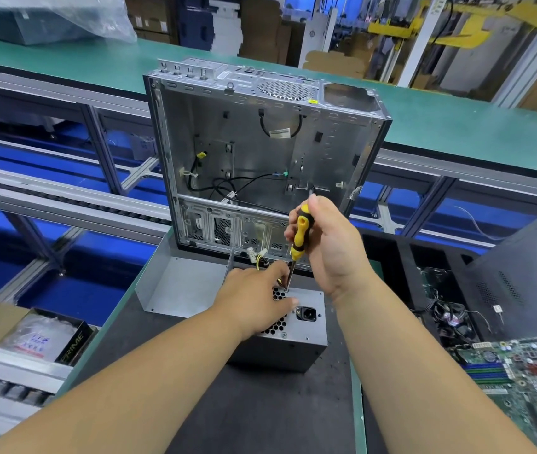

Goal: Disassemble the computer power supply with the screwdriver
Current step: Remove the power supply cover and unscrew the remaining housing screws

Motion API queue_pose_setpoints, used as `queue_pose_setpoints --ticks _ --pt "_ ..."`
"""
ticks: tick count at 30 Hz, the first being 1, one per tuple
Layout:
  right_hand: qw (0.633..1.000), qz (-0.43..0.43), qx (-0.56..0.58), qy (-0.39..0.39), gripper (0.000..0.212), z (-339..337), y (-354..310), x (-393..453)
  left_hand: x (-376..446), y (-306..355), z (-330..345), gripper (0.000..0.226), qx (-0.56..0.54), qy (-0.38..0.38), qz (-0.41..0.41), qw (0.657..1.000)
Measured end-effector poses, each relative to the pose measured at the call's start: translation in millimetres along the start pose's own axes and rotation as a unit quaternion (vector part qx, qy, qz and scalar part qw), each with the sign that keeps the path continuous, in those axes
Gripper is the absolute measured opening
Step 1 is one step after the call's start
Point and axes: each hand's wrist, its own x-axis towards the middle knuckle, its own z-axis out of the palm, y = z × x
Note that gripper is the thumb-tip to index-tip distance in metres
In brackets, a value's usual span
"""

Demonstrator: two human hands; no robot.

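The grey metal power supply stands on the dark mat in front of me, its honeycomb vent and black mains socket facing up. My left hand rests on top of it, fingers around the vent, with the forefinger up against the screwdriver shaft. My right hand grips the yellow-and-black screwdriver upright by its handle. The tip sits on a screw at the vent's far edge. Yellow and black wires show behind the left hand.
An empty computer case stands open just behind the power supply. A bent grey metal cover lies to the left. On the right lie a green motherboard, a tangle of cables and a black case panel. A conveyor runs along the left.
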Motion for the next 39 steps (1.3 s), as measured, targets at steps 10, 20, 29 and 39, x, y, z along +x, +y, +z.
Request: queue_pose_setpoints --ticks 10,20,29,39 --pt "0.999 0.001 0.038 -0.018 0.053 6.5 6.4 -1.1 -1.5 2.4 -2.6 0.031 0.008 0.004 0.012 1.0" --pt "1.0 0.011 -0.008 -0.001 0.028 0.4 -0.4 -0.8 -1.7 2.5 -4.4 0.031 0.004 -0.007 0.003 1.0" --pt "0.999 0.044 0.025 0.009 0.057 7.1 -1.6 0.6 -0.2 4.4 -6.7 0.029 0.012 -0.022 0.008 1.0" --pt "0.999 0.046 0.002 0.027 0.029 -3.4 1.2 1.6 0.8 4.9 -10.2 0.02 -0.028 -0.041 -0.019 0.999"
